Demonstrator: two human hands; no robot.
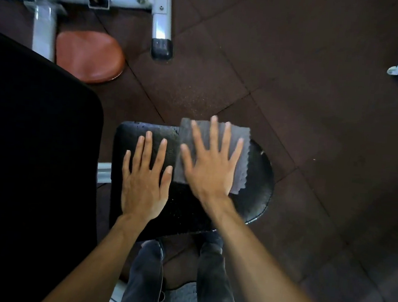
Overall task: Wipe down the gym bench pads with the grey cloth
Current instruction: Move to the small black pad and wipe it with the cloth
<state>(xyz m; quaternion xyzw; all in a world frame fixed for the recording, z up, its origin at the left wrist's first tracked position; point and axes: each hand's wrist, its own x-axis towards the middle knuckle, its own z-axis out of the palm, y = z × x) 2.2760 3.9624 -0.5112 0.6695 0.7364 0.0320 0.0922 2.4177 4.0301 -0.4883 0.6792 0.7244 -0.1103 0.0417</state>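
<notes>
Head view, two hands (flat) (pixel 143 182) (pixel 210 166), one grey cloth (pixel 240 135)

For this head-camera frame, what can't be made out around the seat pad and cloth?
- Grey cloth: its middle is hidden under the flat right hand.
- Black seat pad: the surface beneath both hands, including the left hand, is covered; its near edge is hidden by the forearms.
- Large black back pad: too dark for detail, cut off at the left edge.

I stand in a gym, as shown by the dark rubber floor tiles (pixel 296 75), white steel machine frames (pixel 161 10), a black bench pad (pixel 258 180) and a brown padded seat (pixel 89 55).
</notes>
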